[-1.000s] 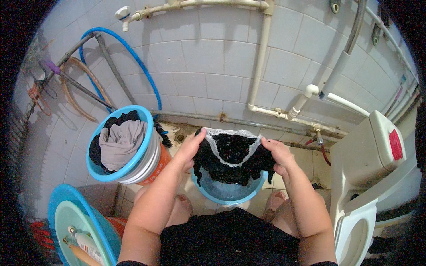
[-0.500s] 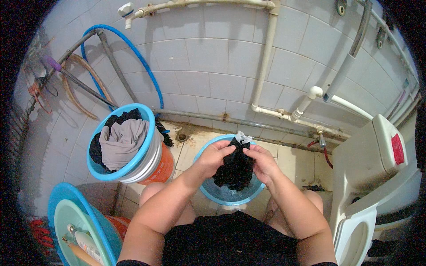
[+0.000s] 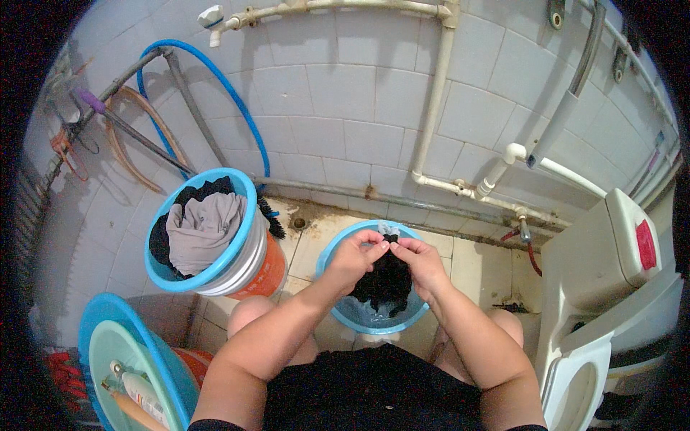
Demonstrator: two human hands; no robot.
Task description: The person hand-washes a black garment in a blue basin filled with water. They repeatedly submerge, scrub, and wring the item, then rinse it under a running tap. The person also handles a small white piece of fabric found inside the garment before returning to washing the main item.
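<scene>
My left hand [image 3: 353,260] and right hand [image 3: 424,267] pinched the black cloth [image 3: 379,284], thumbs close together, over the blue basin [image 3: 377,331]. From my end I judged it soft, limp, probably wet-heavy, best gripped at its bunched edge. Beyond were floor tiles [image 3: 310,253] and a tiled wall [image 3: 341,93].

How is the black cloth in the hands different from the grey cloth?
The black cloth is pinched by the left hand and right hand; the grey cloth lies bunched in a blue tub. The black cloth shows a pale trim; the grey cloth looks plain. Both are folded fabric.
</scene>
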